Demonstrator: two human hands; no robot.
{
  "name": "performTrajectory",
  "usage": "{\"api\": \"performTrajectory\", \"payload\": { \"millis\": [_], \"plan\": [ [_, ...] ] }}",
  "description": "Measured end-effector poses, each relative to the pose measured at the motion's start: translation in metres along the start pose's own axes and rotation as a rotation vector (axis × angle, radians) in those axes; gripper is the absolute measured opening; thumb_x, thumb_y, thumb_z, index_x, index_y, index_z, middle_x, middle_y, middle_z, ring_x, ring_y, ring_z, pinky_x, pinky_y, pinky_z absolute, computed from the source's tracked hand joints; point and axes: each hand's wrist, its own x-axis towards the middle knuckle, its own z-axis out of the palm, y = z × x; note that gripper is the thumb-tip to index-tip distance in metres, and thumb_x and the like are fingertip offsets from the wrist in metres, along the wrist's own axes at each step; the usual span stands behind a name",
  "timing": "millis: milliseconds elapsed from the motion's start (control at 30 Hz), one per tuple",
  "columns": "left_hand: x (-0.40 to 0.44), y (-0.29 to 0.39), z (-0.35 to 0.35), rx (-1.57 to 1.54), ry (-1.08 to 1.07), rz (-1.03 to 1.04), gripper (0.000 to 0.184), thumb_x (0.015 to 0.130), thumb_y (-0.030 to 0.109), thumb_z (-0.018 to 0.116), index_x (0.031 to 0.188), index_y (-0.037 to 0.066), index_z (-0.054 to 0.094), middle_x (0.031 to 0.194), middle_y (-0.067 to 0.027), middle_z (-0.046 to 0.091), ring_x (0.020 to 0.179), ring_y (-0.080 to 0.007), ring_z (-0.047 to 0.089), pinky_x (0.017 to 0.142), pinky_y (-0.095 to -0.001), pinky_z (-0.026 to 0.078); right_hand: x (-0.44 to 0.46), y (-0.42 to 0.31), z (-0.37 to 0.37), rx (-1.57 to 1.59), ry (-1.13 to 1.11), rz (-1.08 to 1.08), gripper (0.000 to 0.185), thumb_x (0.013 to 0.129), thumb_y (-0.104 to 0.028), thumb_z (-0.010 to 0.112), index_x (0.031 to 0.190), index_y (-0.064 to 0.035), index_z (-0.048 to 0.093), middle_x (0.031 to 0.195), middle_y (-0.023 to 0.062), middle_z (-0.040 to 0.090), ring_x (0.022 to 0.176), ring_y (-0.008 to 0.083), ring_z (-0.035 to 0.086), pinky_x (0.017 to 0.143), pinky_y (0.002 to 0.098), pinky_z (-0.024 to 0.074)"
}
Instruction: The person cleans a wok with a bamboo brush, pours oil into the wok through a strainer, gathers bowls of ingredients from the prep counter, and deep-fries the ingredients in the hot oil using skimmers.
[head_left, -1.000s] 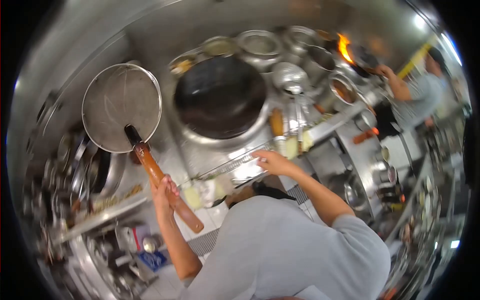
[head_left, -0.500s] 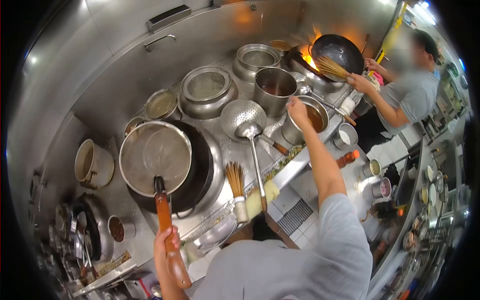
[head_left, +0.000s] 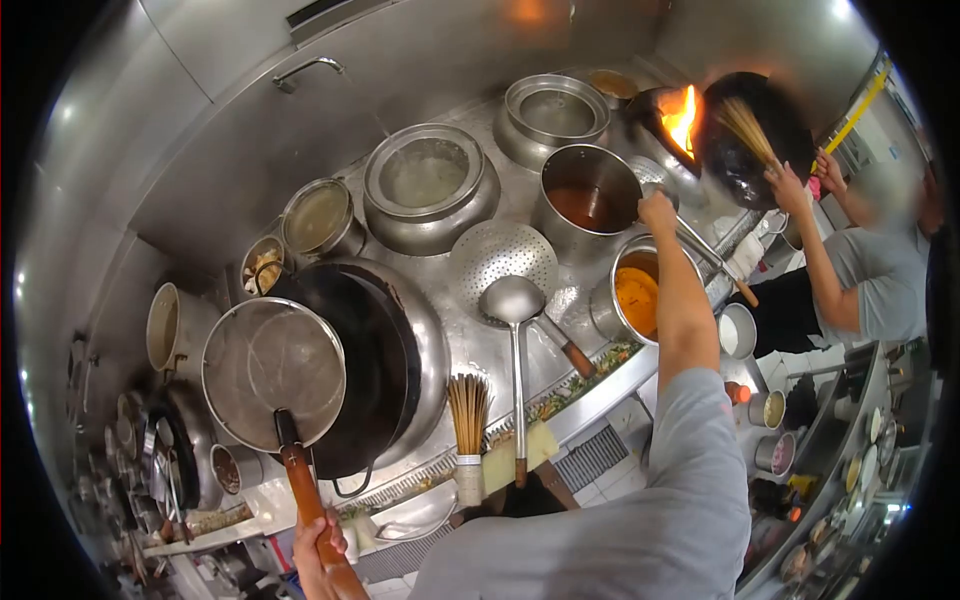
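My left hand [head_left: 318, 545] is closed around the wooden handle of a round fine-mesh strainer [head_left: 274, 370], which is held over the left part of a large dark wok [head_left: 375, 390]. My right arm reaches forward, and my right hand [head_left: 657, 212] has its fingers bent together between two pots. One is a tall steel pot [head_left: 570, 240] with reddish-brown liquid; the other is a steel pot of orange liquid [head_left: 637, 298]. Whatever the right fingers grip is hidden. A perforated skimmer [head_left: 490, 255] and a steel ladle [head_left: 514, 302] lie left of these pots.
A bamboo brush [head_left: 468, 410] stands at the stove's front edge. Lidless wide pots [head_left: 430, 215] line the back. A flame [head_left: 682, 122] burns at the right, where a co-worker tilts a wok [head_left: 755, 140] and holds a bamboo brush [head_left: 742, 130] in it.
The strainer has shifted left across the wok. My right hand has risen slightly. The liquid in the near pot looks brighter orange. The co-worker's wok is tipped steeper, with the brush inside.
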Motion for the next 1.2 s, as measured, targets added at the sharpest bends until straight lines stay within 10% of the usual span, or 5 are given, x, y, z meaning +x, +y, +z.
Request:
{"api": "performTrajectory", "payload": {
  "millis": [267, 533, 667, 733, 1200],
  "plan": [
    [0.008, -0.006, 0.007, 0.015, 0.006, -0.005, 0.032, 0.082, 0.014, 0.062, 0.106, 0.001, 0.046, 0.083, -0.0098, 0.052, 0.05, -0.0149, 0.049, 0.041, -0.0278, 0.044, 0.026, 0.008, 0.013, -0.087, -0.252, -0.035, 0.043, 0.078, -0.027, 0.059, 0.11, 0.0, 0.065, 0.121, 0.0258, 0.059, 0.115, 0.0396, 0.056, 0.097, 0.0478, 0.0451],
    [0.005, -0.005, 0.019, 0.01, 0.001, -0.007, 0.037, 0.079, 0.011, 0.064, 0.109, 0.002, 0.044, 0.077, -0.0105, 0.053, 0.049, -0.0185, 0.051, 0.039, -0.0317, 0.044, 0.058, 0.035, 0.055, -0.194, -0.118, -0.307, 0.038, 0.072, -0.035, 0.063, 0.083, 0.0001, 0.072, 0.093, 0.0262, 0.066, 0.095, 0.0398, 0.064, 0.086, 0.046, 0.0495],
    [0.002, 0.005, 0.026, -0.016, 0.021, -0.069, 0.044, 0.082, 0.007, 0.06, 0.121, 0.006, 0.04, 0.074, -0.0083, 0.054, 0.05, -0.0156, 0.051, 0.043, -0.028, 0.044, 0.076, 0.016, 0.049, -0.668, 0.022, -0.982, 0.02, 0.079, -0.02, 0.058, 0.087, -0.0039, 0.067, 0.081, 0.0193, 0.065, 0.078, 0.0327, 0.065, 0.07, 0.0496, 0.0519],
    [0.009, -0.001, 0.011, -0.047, -0.095, -0.11, 0.047, 0.083, 0.008, 0.059, 0.125, 0.008, 0.039, 0.078, -0.0076, 0.054, 0.052, -0.0153, 0.05, 0.046, -0.029, 0.044, 0.087, -0.027, 0.044, -0.058, -0.134, -0.395, 0.023, 0.077, -0.021, 0.059, 0.087, -0.0013, 0.066, 0.088, 0.0231, 0.066, 0.085, 0.0378, 0.066, 0.075, 0.0504, 0.0523],
    [0.034, -0.027, -0.014, -0.308, -0.255, -0.107, 0.041, 0.087, 0.008, 0.057, 0.124, 0.005, 0.04, 0.083, -0.0078, 0.055, 0.058, -0.0151, 0.052, 0.05, -0.0286, 0.046, -0.049, -0.22, -0.074, -0.286, 0.093, -0.823, 0.028, 0.078, -0.024, 0.062, 0.087, 0.0029, 0.062, 0.091, 0.0275, 0.065, 0.09, 0.0453, 0.063, 0.081, 0.0512, 0.0508]
  ]
}}
